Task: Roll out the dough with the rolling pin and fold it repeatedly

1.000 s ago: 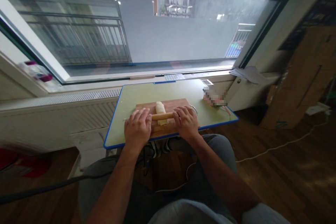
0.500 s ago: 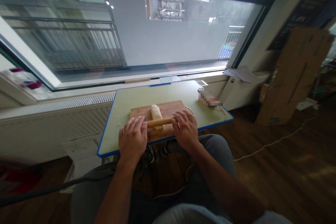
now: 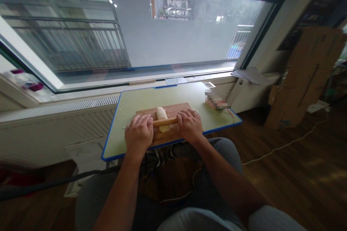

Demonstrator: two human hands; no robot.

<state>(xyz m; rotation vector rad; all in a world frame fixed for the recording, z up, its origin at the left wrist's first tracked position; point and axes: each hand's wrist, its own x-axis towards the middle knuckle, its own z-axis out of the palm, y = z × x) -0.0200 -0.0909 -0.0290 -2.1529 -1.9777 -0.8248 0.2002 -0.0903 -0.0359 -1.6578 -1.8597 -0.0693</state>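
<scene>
A wooden rolling pin (image 3: 165, 122) lies crosswise over a pale piece of dough (image 3: 162, 113) on a wooden cutting board (image 3: 177, 109). The far part of the dough is thick and rounded; a flattened yellowish end (image 3: 164, 129) shows on the near side of the pin. My left hand (image 3: 139, 131) is closed over the pin's left end. Its right end is in my right hand (image 3: 190, 124), fingers curled over the top. Both ends of the pin are hidden under my hands.
The board rests on a small pale green table (image 3: 130, 101) with a blue edge. At the table's right stands a blurred-out object (image 3: 217, 100). Behind are a radiator (image 3: 89, 115) and a window sill. A cardboard sheet (image 3: 303, 75) leans at the right.
The rolling pin has moved slightly away from me over the dough, both hands with it. More of the flattened near end shows now.
</scene>
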